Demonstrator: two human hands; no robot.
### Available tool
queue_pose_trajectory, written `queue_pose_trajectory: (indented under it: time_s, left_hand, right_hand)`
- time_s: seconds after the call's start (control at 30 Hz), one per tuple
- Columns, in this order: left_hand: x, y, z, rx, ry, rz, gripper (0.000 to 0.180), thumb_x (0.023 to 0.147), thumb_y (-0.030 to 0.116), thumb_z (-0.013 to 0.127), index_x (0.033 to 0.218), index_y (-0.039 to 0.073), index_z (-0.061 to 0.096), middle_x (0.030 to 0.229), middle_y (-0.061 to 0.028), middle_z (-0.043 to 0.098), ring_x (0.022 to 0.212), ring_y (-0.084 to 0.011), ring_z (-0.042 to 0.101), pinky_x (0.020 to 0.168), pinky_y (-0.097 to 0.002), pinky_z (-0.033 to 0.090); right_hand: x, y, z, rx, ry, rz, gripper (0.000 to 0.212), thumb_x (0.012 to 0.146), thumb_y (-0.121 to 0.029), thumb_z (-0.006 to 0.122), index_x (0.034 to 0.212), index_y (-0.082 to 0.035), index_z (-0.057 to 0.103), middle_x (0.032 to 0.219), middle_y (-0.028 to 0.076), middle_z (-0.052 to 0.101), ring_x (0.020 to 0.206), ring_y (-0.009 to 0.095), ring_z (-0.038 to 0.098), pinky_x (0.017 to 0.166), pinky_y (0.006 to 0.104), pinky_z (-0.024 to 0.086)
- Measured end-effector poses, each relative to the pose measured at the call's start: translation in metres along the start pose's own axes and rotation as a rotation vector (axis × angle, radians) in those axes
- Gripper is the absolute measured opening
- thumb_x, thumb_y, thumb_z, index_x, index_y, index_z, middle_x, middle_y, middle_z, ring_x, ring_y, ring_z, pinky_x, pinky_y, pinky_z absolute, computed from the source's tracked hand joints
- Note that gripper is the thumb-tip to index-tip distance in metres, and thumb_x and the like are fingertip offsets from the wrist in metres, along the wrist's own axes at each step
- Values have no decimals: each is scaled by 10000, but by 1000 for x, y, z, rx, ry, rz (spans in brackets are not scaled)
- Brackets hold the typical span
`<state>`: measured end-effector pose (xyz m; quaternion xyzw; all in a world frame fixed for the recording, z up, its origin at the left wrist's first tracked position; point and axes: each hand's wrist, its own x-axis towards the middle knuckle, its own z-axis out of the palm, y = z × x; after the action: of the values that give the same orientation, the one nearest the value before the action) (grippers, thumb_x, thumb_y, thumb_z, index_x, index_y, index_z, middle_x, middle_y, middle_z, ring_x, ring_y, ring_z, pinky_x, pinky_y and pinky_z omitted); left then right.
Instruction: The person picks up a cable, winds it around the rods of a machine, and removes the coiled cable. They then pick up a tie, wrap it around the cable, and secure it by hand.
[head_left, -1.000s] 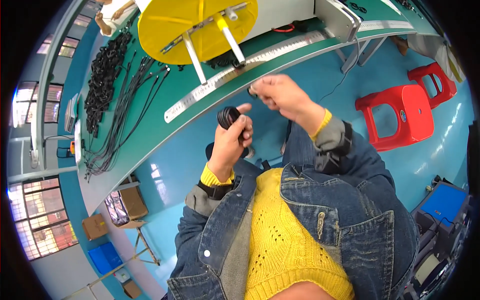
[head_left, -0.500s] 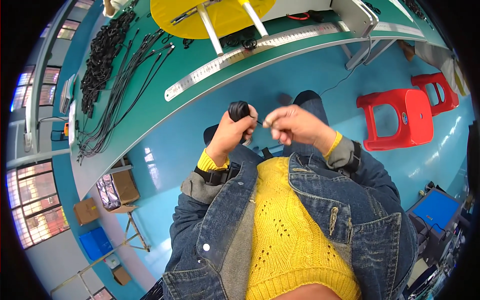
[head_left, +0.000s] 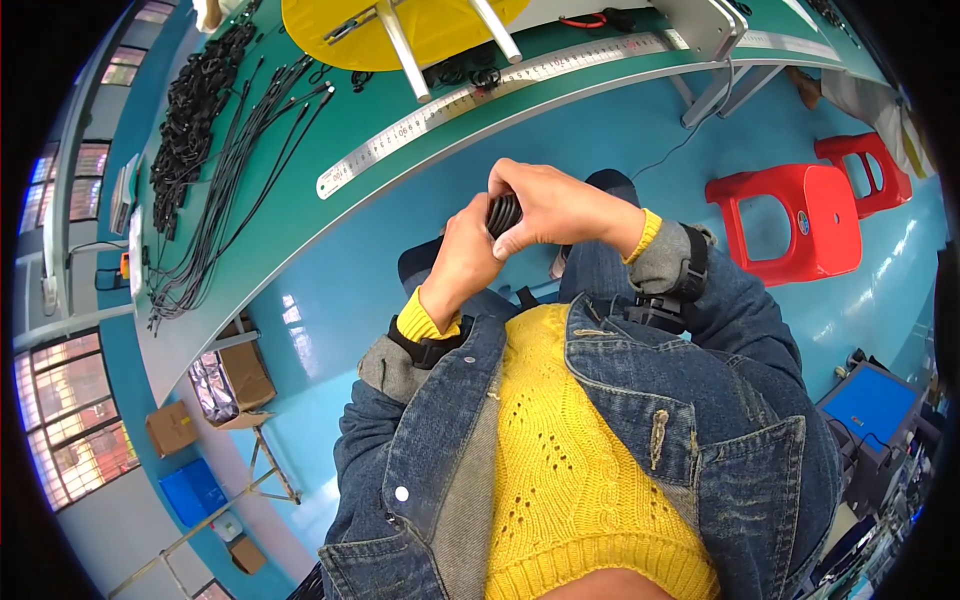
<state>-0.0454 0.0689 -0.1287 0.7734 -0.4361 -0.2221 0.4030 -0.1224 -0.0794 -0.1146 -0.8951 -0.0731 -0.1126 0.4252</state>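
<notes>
A coiled black cable [head_left: 504, 214] is gripped between my two hands, over my knees and in front of the table edge. My left hand [head_left: 466, 252] wraps its lower left side, fingers closed. From the right, my right hand [head_left: 540, 205] curls over the coil, with its thumb below and its fingers across the top. Much of the cable is hidden by my fingers. On the green table [head_left: 300, 240] lie a bunch of loose straight black cables [head_left: 235, 190] and, left of them, a pile of black cable coils [head_left: 190, 125].
A long steel ruler [head_left: 440, 112] lies along the table's near edge. Behind it is a yellow disc [head_left: 400, 30] with metal rods. Red stools [head_left: 800, 225] stand on the floor at right, a blue-topped box [head_left: 872, 405] lower right. Cardboard boxes [head_left: 240, 375] sit lower left.
My right hand, earlier pinching a cable end to the right of the coil, has moved left and up and now closes around the coil. My left hand still holds it.
</notes>
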Motion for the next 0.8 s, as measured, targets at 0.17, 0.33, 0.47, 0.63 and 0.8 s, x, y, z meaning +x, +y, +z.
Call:
queue_pose_trajectory:
  time_s: [0.17, 0.33, 0.47, 0.63, 0.8]
  left_hand:
    - [-6, 8, 6, -307, 89, -50, 318, 694, 73, 649, 979, -9, 533, 846, -91, 609, 794, -161, 588, 684, -287, 456]
    - [-4, 8, -7, -351, -59, -194, 334, 685, 70, 657, 992, 6, 539, 850, -82, 609, 809, -159, 582, 690, -286, 458]
    - [-5, 4, -5, -190, -172, -293, 303, 696, 69, 654, 975, 10, 553, 835, -77, 603, 777, -140, 577, 662, -276, 455]
    - [-8, 7, 10, -110, -46, 84, 168, 716, 34, 621, 877, 34, 575, 683, -26, 532, 618, -123, 526, 564, -256, 424]
    - [-6, -35, 2, -470, -344, -302, 164, 797, 128, 562, 935, 41, 564, 741, -56, 549, 699, -172, 538, 572, -274, 447]
  right_hand:
    - [-19, 1, 9, 866, -85, 442, 356, 710, -137, 685, 985, -17, 494, 854, 52, 553, 638, 99, 530, 518, 208, 437]
    - [-22, 2, -1, 992, 144, 521, 264, 779, -218, 602, 924, -19, 507, 767, 54, 572, 571, 153, 544, 486, 254, 437]
    - [-8, -23, -6, 158, 73, 314, 323, 822, -311, 535, 876, 7, 530, 737, 138, 609, 627, 265, 594, 531, 346, 467]
    - [10, -45, 7, -307, -76, 219, 434, 821, -412, 493, 838, 19, 544, 672, 224, 587, 675, 396, 578, 593, 453, 463]
    - [22, -7, 31, -357, -28, 176, 469, 831, -451, 492, 811, 14, 547, 597, 160, 579, 539, 304, 577, 495, 388, 446]
